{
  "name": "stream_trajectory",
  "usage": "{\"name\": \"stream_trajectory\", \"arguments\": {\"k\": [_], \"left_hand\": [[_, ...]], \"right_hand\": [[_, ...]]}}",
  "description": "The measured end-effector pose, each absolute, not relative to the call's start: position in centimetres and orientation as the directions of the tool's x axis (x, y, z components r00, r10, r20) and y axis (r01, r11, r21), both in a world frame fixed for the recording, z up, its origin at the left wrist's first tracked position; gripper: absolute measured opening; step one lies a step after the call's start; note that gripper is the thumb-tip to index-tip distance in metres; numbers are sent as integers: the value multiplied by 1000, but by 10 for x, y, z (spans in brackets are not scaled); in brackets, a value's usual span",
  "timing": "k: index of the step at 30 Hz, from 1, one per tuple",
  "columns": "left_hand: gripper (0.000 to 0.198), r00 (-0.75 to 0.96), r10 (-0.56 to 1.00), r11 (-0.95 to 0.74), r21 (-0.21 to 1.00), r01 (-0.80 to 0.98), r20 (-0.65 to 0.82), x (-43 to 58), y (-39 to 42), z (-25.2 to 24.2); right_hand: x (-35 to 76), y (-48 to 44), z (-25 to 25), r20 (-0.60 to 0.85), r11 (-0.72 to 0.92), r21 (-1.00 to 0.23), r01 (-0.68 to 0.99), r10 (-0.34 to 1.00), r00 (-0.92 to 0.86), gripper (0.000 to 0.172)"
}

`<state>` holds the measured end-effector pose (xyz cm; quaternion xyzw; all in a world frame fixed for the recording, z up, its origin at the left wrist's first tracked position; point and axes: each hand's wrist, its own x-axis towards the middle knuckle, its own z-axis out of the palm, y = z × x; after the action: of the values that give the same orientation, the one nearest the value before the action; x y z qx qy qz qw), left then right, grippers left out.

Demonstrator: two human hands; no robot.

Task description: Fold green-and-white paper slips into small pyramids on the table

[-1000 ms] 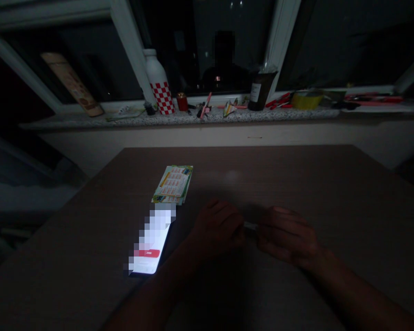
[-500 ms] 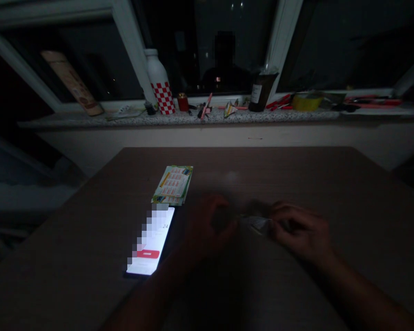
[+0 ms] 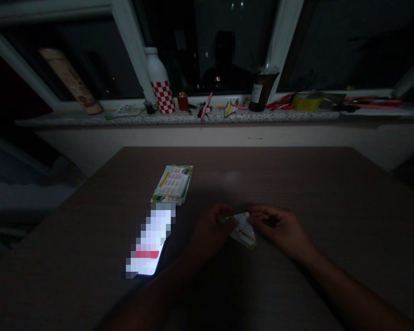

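Note:
The room is dark. Both my hands rest on a brown table (image 3: 296, 174), close together near its middle. My left hand (image 3: 209, 232) and my right hand (image 3: 279, 227) pinch a small printed paper (image 3: 243, 232) between them; it has green edges and red print. A stack of similar printed papers (image 3: 173, 184) lies to the left of my hands. In front of that stack a phone (image 3: 148, 246) lies flat with its screen lit.
A stone window sill (image 3: 179, 118) runs along the back. On it stand a white bottle with red checks (image 3: 160, 80), a leaning tube (image 3: 71, 80), a dark cup (image 3: 260, 89), a yellow tape roll (image 3: 306, 101) and several pens and small items.
My hands drew apart and came back together. The paper, first mostly hidden between my fingers, now shows its printed face flat between the hands.

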<state>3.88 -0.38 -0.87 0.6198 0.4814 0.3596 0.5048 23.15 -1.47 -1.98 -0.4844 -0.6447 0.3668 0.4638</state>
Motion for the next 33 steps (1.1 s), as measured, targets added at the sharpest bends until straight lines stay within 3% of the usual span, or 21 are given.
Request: {"name": "stream_trajectory", "arguments": {"k": [2,5,7,9,12,17,20,33], "left_hand": [[23,343,939,-120,919,375,-17,36,-5,-8],[23,436,898,-354,691,630,61,32,-5,-6],[32,516,849,-492,534,688,116,30,-4,-6],[43,598,790,-586,454,671,135,28,-3,-8],[49,669,733,-651,415,635,125,27,-1,-12],[32,723,684,-697,382,607,98,27,0,-13],[31,741,665,-718,355,599,93,25,1,-11],[34,752,656,-727,323,605,69,25,4,-11]], "right_hand": [[234,-11,-29,243,271,-901,340,962,-123,20],[236,-3,-39,234,297,-839,455,953,-191,19],[236,2,-43,233,343,-798,495,934,-270,17],[235,6,-43,254,403,-768,498,905,-340,17],[237,8,-39,307,500,-712,493,853,-422,18],[245,3,-30,313,618,-648,445,749,-584,21],[248,0,-24,261,647,-603,467,713,-651,29],[245,-1,-22,220,645,-550,531,725,-653,25]]}}
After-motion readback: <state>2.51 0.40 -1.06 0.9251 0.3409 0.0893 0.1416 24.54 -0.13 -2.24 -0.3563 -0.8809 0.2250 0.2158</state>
